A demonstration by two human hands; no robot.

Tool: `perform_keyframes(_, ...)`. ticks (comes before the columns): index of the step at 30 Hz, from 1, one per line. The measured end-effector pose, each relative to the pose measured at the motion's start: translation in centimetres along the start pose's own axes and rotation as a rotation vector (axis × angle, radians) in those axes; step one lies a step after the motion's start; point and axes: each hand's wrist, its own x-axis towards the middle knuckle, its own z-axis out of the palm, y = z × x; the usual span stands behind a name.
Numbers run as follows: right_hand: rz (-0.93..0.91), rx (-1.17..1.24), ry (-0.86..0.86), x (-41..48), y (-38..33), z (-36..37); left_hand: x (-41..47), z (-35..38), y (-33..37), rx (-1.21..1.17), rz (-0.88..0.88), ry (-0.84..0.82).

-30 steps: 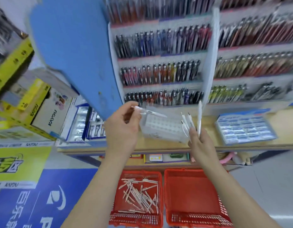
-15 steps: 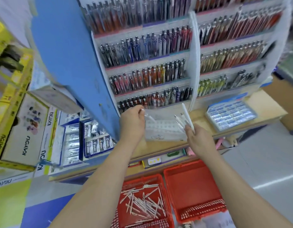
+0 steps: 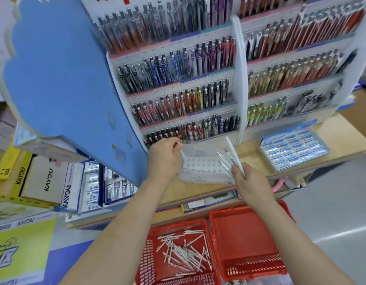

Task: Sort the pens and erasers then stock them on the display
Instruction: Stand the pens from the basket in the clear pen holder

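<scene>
Left hand [image 3: 163,159] pinches one pen [image 3: 182,154]; right hand [image 3: 249,182] grips several pens [image 3: 233,153].

Near: left basket [image 3: 146,256] and right basket [image 3: 245,233], both red with lattice walls. Loose pens [image 3: 184,254] in left basket are white. Pen bundle [image 3: 233,155] is white with silver tips; single pen [image 3: 181,154] is white. Side panel [image 3: 65,89], left: plain blue. Tabletop [image 3: 332,136] is pale tan. Eraser tray [image 3: 293,149], right: blue-and-white grid. Far display rows [image 3: 178,64]: black, blue, red, purple; one row [image 3: 262,113] yellow-green. Box [image 3: 11,167], far left: yellow.
</scene>
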Motion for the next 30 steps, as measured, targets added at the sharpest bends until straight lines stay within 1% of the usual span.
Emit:
perform_keyframes(3, -0.021, 0.0, -0.031, 0.1, 0.2, -0.2, 0.4, 0.0, 0.6, -0.018, -0.037, -0.011)
perform_keyframes(8, -0.048, 0.015, -0.077, 0.3, 0.5, -0.8, 0.9, 0.9, 0.4, 0.109, -0.036, -0.109)
perform_keyframes(11, -0.066, 0.027, -0.103, 0.5, 0.7, -1.2, 1.1, 1.6, 0.6, 0.12, -0.065, -0.11)
perform_keyframes(13, -0.091, -0.001, -0.12, 0.7, 0.9, -1.6, 1.4, 2.0, 0.9, 0.121, -0.076, -0.1)
perform_keyframes(17, -0.118, -0.068, -0.13, 1.0, 1.1, -2.4, 1.9, 2.3, 1.3, 0.189, -0.09, -0.177)
perform_keyframes(22, -0.128, -0.087, -0.166, 1.3, 1.2, -2.9, 2.1, 2.3, 1.7, 0.234, -0.087, -0.211)
perform_keyframes(24, -0.12, -0.05, -0.187, 1.4, 1.6, -3.0, 1.9, 2.2, 1.7, 0.237, -0.096, -0.225)
perform_keyframes(26, -0.093, 0.042, -0.217, 1.4, 2.0, -3.5, 1.4, 1.9, 1.8, 0.225, -0.115, -0.234)
perform_keyframes(30, -0.077, 0.227, -0.249, 0.9, 2.6, -4.2, -0.2, 1.6, 2.3, 0.216, -0.122, -0.196)
